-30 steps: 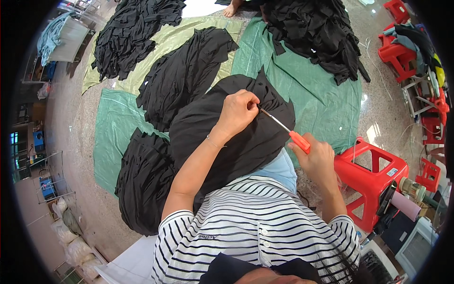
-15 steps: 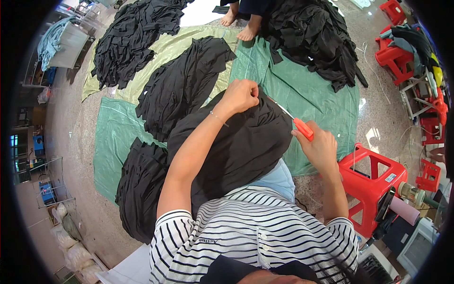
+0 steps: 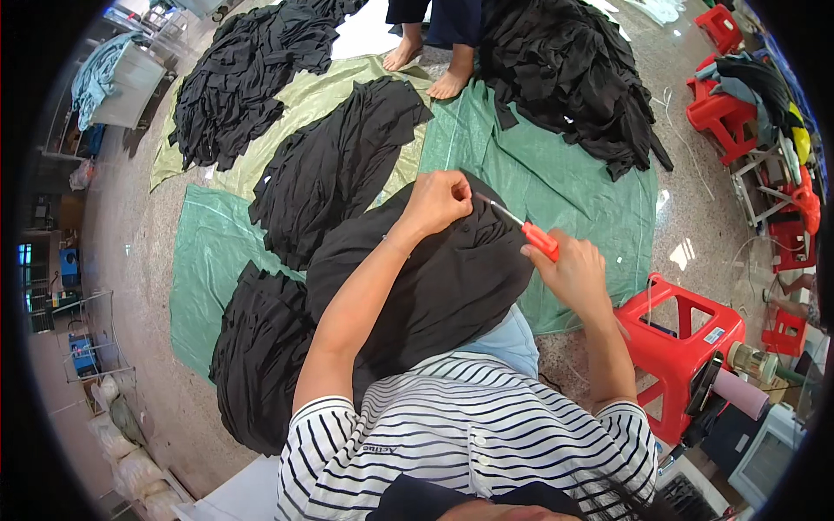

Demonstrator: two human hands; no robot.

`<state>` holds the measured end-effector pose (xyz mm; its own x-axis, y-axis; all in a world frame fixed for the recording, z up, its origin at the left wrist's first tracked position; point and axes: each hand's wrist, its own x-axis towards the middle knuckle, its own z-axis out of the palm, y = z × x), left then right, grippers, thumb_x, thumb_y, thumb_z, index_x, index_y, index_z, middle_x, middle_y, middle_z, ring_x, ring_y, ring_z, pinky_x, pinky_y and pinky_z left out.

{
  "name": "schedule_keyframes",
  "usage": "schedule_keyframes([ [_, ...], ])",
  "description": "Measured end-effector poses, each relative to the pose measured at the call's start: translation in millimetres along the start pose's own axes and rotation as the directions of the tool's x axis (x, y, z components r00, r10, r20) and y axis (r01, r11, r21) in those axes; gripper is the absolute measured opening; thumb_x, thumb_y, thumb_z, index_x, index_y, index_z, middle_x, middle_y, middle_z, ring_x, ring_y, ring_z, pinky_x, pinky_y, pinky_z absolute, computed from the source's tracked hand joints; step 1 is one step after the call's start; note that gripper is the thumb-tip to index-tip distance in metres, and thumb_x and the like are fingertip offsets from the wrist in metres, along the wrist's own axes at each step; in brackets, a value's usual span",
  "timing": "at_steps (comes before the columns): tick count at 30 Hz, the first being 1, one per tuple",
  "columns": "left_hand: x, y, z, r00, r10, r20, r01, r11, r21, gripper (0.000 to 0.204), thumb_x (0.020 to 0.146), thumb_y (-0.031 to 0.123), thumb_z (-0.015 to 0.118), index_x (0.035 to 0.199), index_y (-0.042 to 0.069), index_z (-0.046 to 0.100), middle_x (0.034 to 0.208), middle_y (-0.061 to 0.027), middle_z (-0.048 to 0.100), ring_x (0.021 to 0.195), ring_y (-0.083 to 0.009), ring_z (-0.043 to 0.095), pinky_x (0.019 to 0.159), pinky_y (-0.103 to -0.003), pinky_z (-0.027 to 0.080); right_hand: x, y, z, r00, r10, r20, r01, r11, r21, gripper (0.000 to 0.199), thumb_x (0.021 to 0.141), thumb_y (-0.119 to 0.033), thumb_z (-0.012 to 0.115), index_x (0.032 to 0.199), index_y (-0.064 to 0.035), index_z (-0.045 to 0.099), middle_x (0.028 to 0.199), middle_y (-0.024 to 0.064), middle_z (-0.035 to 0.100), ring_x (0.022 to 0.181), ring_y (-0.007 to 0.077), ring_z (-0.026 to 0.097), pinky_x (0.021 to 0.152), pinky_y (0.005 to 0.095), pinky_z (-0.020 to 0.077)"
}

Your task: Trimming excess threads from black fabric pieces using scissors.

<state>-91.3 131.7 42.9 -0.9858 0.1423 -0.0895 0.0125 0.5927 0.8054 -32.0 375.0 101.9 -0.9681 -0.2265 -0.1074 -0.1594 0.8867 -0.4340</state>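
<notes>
A bundle of black cloth [image 3: 417,291] lies across my lap. Over its upper part my left hand [image 3: 440,205] is closed, its thumb and finger pinched together at an edge of the cloth. My right hand [image 3: 580,276] is wrapped round the orange-red handle of a tool with a slim metal shaft [image 3: 539,240]. The shaft points left, with its tip beside the pinching fingers of my left hand. The exact kind of tool does not show, and the fingertips partly hide what the tip meets.
Black garment heaps [image 3: 339,165] surround me on green sheeting [image 3: 573,208] and yellowish sheeting [image 3: 295,100]. Another person's bare feet [image 3: 452,81] stand ahead. At my right is a red stool [image 3: 686,334] with things hung on it; more red stools [image 3: 725,122] stand farther off.
My right hand and the tool have shifted left, bringing the tip close to my left fingers. My left hand has dropped slightly. The other person's feet appear slightly nearer and farther left.
</notes>
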Motion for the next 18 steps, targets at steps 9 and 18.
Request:
schedule_keyframes([
  [9, -48.9, 37.6, 24.4, 0.773, 0.599, -0.209, -0.598, 0.798, 0.075, 0.013, 0.071, -0.001, 0.063, 0.081, 0.007, 0.06, 0.08, -0.0077, 0.058, 0.082, -0.0288, 0.056, 0.072, -0.037, 0.048, -6.0, 24.8, -3.4, 0.916, 0.299, -0.266, -0.235, 0.941, 0.245, 0.035, 0.085, -0.041, 0.069, 0.098, -0.0086, 0.066, 0.071, 0.0192, 0.065, 0.07, 0.0411, 0.065, 0.061, 0.0451, 0.0476],
  [18, -68.5, 53.5, 82.9, 0.889, 0.389, -0.24, -0.106, 0.687, 0.719, 0.082, 0.068, 0.022, 0.074, 0.141, 0.005, 0.041, 0.113, -0.0223, 0.055, 0.092, -0.0291, 0.052, 0.068, -0.036, 0.046, -28.2, 63.4, 19.5, 0.905, 0.33, -0.268, -0.191, 0.88, 0.436, 0.029, 0.089, -0.03, 0.069, 0.098, -0.0032, 0.067, 0.064, 0.0049, 0.057, 0.057, 0.0158, 0.053, 0.057, 0.0341, 0.0446],
])
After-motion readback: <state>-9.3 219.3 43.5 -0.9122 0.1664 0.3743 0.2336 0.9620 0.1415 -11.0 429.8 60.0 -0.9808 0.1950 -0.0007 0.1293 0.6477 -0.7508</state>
